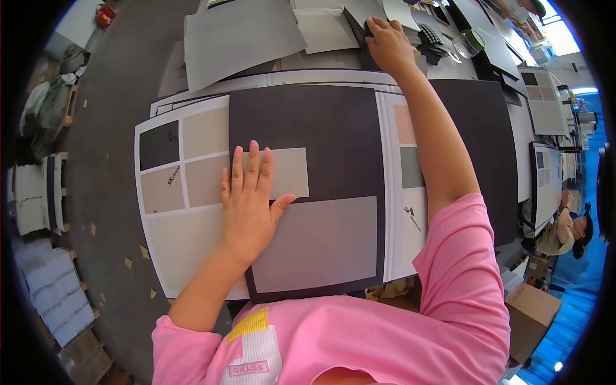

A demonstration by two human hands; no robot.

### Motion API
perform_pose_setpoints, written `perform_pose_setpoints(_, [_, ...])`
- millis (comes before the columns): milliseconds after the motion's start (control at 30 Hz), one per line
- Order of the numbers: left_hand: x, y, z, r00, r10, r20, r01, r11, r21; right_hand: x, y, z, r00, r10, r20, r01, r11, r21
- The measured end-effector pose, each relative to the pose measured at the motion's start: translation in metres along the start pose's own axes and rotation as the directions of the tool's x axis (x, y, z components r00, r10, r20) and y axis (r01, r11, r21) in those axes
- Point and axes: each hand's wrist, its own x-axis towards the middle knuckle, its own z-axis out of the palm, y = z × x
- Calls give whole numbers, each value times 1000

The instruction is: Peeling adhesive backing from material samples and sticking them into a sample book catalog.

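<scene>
My left hand (250, 196) lies flat with its fingers stretched out, pressing on a small beige card (292, 172). That card rests on a black board (298, 119), and the hand also reaches over the edge of the white sample panel (183, 250) to its left. Below the beige card a large grey card (321, 247) sits on the same black board. Stretched far forward, my right hand (389, 46) has its fingers bent over a dark sheet (359, 25) among the materials at the back. Its fingertips are partly hidden.
Large grey sheets (240, 42) lie at the far left of the table. A clear jar with a green lid (473, 42) stands at the far right. Another black board (471, 147) lies under my right arm. Boxes (61, 295) line the floor at left; a person (564, 231) works at right.
</scene>
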Motion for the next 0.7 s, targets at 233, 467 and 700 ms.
perform_pose_setpoints(233, [-6,-13,-14,999,5,-33,-9,993,-119,8,4,-19,998,-34,61,29,995,94])
perform_pose_setpoints(467, [0,16,-37,977,58,-205,-178,753,-634,-33,-45,-117,841,461,282,-400,180,898])
perform_pose_setpoints(700, [13,44,-46,925,-150,-349,-374,-194,-907,-160,-179,-202,564,-158,811,-718,-578,387])
